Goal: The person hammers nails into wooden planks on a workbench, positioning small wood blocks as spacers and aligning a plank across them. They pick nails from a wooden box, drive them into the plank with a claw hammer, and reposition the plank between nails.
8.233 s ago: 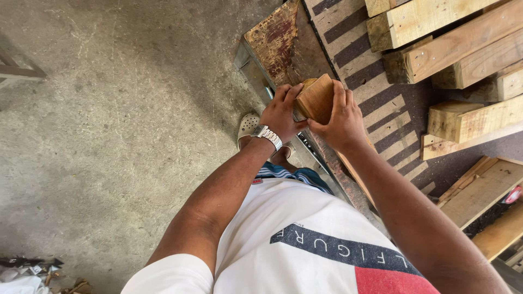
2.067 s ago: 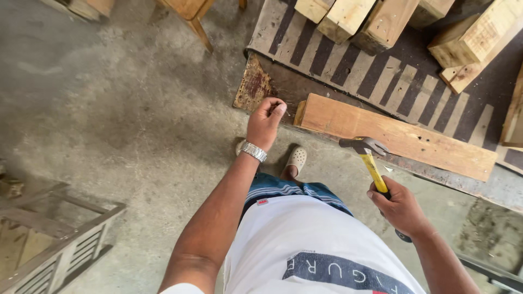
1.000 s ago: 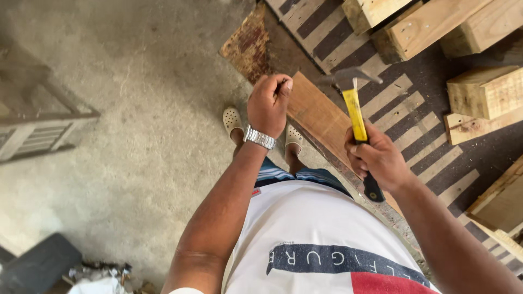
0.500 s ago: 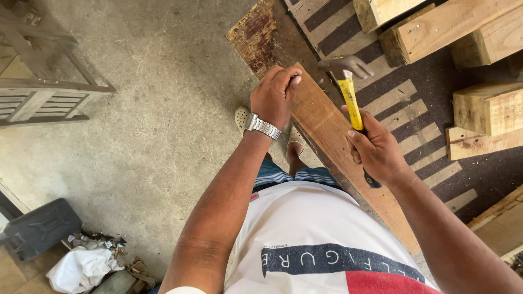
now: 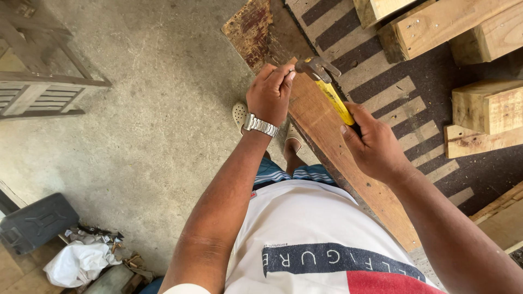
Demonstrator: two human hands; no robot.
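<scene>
Concrete workshop floor (image 5: 152,125), striped mat (image 5: 392,92) with timber blocks (image 5: 485,106); right hand (image 5: 373,144) clenched around yellow-handled hammer (image 5: 327,87); hammer head just beside left hand (image 5: 269,95), fingertips pinched at end of wooden plank (image 5: 332,141); pinched item too small to tell.

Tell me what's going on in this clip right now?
A person stands over a long wooden plank, seen from their head camera. The right hand grips a yellow-handled claw hammer, its head down near the plank's far end. The left hand pinches something small at that same spot, too small to make out, right beside the hammer head. Wooden blocks lie on the striped mat beyond.
</scene>
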